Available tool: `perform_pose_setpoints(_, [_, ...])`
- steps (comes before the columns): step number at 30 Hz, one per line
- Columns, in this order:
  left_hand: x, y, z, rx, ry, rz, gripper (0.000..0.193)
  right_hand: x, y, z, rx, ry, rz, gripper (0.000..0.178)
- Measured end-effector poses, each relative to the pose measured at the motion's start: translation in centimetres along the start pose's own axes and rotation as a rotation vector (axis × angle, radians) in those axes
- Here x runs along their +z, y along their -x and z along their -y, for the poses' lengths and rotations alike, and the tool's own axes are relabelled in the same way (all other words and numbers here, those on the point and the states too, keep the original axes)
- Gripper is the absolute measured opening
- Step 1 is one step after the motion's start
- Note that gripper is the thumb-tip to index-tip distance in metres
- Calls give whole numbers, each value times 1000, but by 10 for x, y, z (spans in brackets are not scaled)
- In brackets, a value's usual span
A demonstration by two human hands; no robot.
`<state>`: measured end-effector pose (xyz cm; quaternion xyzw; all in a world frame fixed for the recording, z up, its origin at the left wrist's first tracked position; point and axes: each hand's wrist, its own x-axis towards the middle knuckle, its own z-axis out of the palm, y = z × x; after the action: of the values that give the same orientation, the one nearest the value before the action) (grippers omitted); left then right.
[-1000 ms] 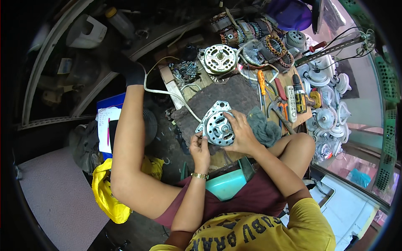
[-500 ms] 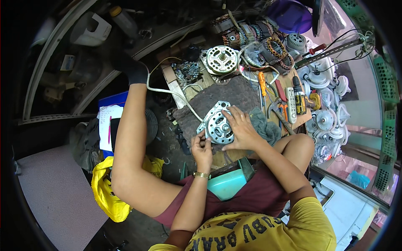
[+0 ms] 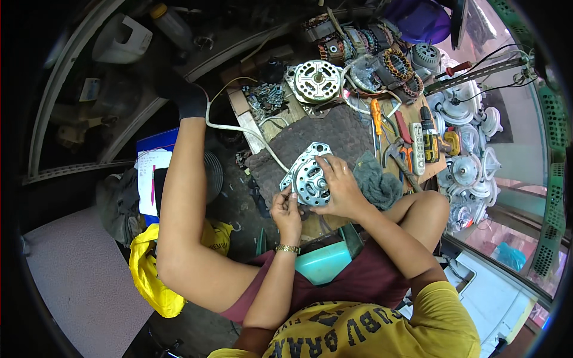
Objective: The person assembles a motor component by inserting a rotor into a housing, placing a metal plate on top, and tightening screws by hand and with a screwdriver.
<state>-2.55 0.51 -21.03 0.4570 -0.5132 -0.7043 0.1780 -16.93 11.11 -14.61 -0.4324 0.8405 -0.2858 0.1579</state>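
Observation:
A round silver electric motor [image 3: 310,179] with slotted metal housing and a central shaft sits tilted over a dark padded cloth [image 3: 343,134]. My left hand [image 3: 287,213], with a gold watch on its wrist, pinches the motor's lower left edge between thumb and fingers. Across the right side of the housing curves my right hand [image 3: 341,192], fingers on the upper rim and thumb low near the bottom edge. A white cable [image 3: 245,129] runs from the motor's left side up and away to the left. The underside of the motor is hidden.
A second motor [image 3: 318,81] stands behind the cloth, beside a pile of screws [image 3: 267,99]. Copper-wound stators [image 3: 398,64] lie at the far right. An orange screwdriver [image 3: 375,116], pliers [image 3: 392,149], a power strip [image 3: 415,143], a cordless drill [image 3: 428,136] and a grey rag [image 3: 378,181] line the right.
My right thumb and fingers have shifted slightly on the motor's housing, and the thumb sits a little further left. Both hands remain on the motor, and the view has moved slightly.

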Motion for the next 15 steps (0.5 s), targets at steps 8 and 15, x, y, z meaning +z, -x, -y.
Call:
perform_pose_setpoints(8, [-13,-20,17,91,8,71,24,20,9,11,86,80,-141,115])
perform_pose_setpoints(15, [-7,-16,-11,242,-310,-5,34,-4,15,-49,389,-567,-332,54])
